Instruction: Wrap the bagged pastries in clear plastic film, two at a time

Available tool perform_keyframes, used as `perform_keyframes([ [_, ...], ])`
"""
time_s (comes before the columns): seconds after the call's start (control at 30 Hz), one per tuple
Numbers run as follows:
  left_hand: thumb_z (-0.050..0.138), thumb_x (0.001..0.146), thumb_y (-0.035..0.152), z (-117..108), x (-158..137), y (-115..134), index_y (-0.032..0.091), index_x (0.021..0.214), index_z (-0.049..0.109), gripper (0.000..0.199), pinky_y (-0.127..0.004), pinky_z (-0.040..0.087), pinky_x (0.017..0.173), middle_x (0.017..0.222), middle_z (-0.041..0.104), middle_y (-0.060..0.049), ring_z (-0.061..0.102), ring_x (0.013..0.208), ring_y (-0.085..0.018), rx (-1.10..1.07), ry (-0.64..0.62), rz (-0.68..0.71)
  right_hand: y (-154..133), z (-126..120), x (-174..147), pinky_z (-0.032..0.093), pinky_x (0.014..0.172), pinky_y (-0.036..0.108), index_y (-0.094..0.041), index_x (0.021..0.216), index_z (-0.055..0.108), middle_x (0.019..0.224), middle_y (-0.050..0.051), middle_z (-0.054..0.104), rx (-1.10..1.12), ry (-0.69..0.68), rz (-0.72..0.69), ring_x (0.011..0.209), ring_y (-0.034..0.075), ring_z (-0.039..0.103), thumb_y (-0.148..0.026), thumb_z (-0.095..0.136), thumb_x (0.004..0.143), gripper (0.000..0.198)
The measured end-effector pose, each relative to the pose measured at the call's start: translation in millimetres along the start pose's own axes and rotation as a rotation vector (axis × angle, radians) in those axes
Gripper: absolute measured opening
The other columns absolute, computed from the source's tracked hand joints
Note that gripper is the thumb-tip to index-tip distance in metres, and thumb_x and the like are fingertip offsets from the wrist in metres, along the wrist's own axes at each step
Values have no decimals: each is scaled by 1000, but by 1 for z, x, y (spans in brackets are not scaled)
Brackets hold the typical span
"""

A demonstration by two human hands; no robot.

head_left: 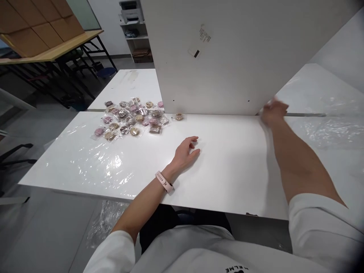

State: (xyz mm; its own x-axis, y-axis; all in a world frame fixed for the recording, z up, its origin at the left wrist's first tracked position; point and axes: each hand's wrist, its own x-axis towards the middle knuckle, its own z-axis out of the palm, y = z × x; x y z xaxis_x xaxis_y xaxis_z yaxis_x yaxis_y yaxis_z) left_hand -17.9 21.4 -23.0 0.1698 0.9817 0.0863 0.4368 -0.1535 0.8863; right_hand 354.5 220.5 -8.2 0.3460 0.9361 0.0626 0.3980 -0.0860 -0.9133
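Note:
My left hand (186, 152) lies over the white tabletop (224, 163), fingers loosely stretched with the thumb apart, holding nothing. A pale pink wristband (164, 182) is round that wrist. My right hand (274, 112) is at the lower right edge of a large upright white panel (216, 76). It is smeared by motion, and whether its fingers grip anything is unclear. To the left of the panel lies a spread of small clear-wrapped pieces that look like cookies (135, 117), some pink, others brown or tan. One wrapped piece (179, 116) sits apart by the panel's lower left corner.
Clear plastic film (332, 131) covers the table at right. More crumpled film (105, 220) hangs below the front edge. Behind stand a wooden table (57, 51) with cardboard (40, 22), a blue stool (106, 72), and a shelf with a printer (132, 15).

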Motion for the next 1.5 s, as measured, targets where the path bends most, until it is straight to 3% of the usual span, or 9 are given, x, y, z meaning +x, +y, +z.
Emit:
perform_keyframes([
  [0.27, 57, 84, 17, 1, 3, -2, 22, 123, 58, 39, -29, 46, 72, 116, 67, -7, 59, 90, -16, -23, -8, -23, 25, -11, -94, -9, 114, 61, -28, 141, 47, 166, 4, 17, -483, 374, -437, 149, 34, 3, -64, 40, 95, 59],
  [0.4, 57, 83, 15, 1, 3, 0, 22, 121, 60, 39, -29, 46, 73, 114, 67, -6, 58, 88, -15, -35, -2, -21, 41, -48, -147, 16, 106, 70, -16, 121, 63, 143, 26, 45, -626, 405, -59, 135, 45, 31, -45, 40, 96, 45],
  [0.63, 59, 89, 30, -10, -3, 14, 19, 119, 59, 32, -29, 46, 74, 101, 67, -6, 59, 83, -14, -141, -16, -117, 1, 14, -302, 50, 93, 51, -22, 106, 68, 101, 12, 67, -421, -64, -343, 99, 29, 61, -37, 42, 96, 32],
  [0.83, 71, 83, 42, -16, -25, 30, 20, 142, 43, 68, -30, 49, 65, 110, 69, -13, 65, 75, -17, -147, -265, -164, -79, 53, -420, 53, 99, 42, -40, 147, 45, 145, 3, 54, -147, -998, -683, 129, 24, 54, -49, 57, 95, 55],
  [0.93, 67, 82, 19, -18, -43, 32, 21, 138, 48, 60, -30, 49, 66, 85, 70, -3, 63, 66, -15, -40, -335, -79, -99, 29, -413, 57, 86, 37, -41, 129, 62, 121, -1, 70, -83, -1018, -661, 106, 21, 67, -48, 54, 97, 34],
  [1.1, 58, 87, 15, -38, -62, 28, 23, 127, 58, 41, -29, 53, 68, 83, 66, -1, 63, 66, -12, -80, -160, -9, -76, -15, -308, 53, 79, 47, -30, 115, 69, 107, 9, 71, -449, -102, -398, 95, 29, 65, -54, 51, 93, 38],
  [1.2, 58, 89, 16, -50, -59, 29, 22, 113, 68, 26, -29, 54, 68, 83, 66, -2, 64, 67, -12, -122, -178, 14, -43, -12, -237, 48, 88, 53, -20, 128, 63, 120, 15, 66, -728, -137, -205, 111, 37, 57, -53, 71, 76, 63],
  [1.33, 59, 86, 7, -69, -38, 43, 15, 96, 73, 19, -30, 54, 67, 80, 67, -6, 62, 67, -12, -65, -111, 8, -40, 11, -190, 48, 80, 38, -17, 93, 73, 90, 7, 70, -637, -360, -117, 87, 24, 63, -32, 73, 75, 24],
  [1.5, 66, 83, 5, -120, -37, 98, 23, 138, 53, 59, -30, 55, 74, 94, 65, -3, 65, 82, -14, 44, 320, 280, -128, -9, -190, 47, 74, 31, -16, 79, 66, 72, -2, 64, 13, 34, -374, 69, 10, 55, -11, 70, 76, 7],
])
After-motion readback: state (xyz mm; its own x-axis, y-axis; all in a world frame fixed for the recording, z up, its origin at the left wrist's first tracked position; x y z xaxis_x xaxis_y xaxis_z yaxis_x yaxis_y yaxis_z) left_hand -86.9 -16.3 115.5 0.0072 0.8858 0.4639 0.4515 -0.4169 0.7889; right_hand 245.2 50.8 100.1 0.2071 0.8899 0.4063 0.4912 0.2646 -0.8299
